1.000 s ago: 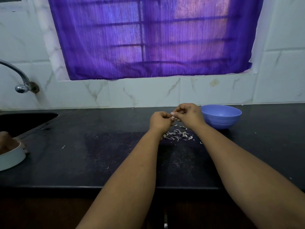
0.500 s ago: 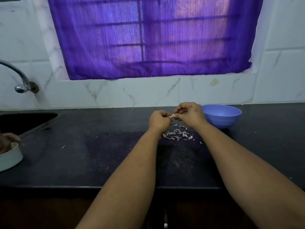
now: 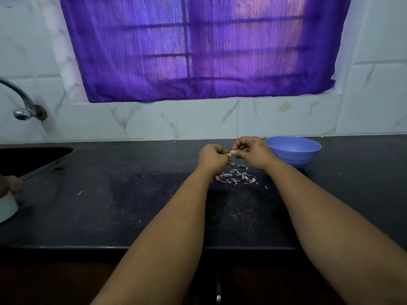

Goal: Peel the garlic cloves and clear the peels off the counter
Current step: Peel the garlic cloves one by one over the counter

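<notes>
Hands barely shifted: left hand (image 3: 212, 156) and right hand (image 3: 253, 151) pinch garlic clove (image 3: 231, 153).

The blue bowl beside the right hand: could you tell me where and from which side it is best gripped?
Grip the blue bowl by its rim, probably from the right or from above: it stands upright and open-mouthed on the counter, and the right hand crowds its left side.

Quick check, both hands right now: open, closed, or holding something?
Left hand: fingers curled, pinching the small pale garlic clove.
Right hand: fingers curled, pinching the same clove from the other side.
</notes>
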Motion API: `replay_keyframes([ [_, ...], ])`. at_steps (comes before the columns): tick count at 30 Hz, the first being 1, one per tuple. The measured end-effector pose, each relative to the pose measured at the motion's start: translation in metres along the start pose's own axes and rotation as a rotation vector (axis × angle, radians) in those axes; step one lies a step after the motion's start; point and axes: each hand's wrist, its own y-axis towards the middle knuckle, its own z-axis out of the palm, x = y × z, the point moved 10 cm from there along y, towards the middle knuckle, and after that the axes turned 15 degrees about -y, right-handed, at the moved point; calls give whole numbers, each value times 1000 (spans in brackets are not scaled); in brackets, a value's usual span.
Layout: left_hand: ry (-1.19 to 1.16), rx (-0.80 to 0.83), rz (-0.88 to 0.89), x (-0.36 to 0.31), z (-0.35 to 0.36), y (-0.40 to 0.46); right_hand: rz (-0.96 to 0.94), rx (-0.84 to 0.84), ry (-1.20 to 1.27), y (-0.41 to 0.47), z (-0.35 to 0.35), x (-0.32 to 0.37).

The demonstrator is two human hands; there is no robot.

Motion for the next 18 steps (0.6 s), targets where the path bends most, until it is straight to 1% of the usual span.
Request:
replay_keyframes([
  [4, -97, 4, -20, 1, 2, -1, -16, 6, -1, 2, 3, 0],
  [6, -150, -10, -61, 4, 2, -2, -18, 7, -9, 2, 5, 0],
  [12, -537, -41, -311, 21, 8, -7, -33, 16, -46, 4, 11, 5],
  [15, -614, -29, -425, 29, 14, -12, -38, 20, -79, 3, 13, 7],
  [18, -606, 16, -486, 32, 20, -16, -17, 31, -67, 2, 11, 3],
])
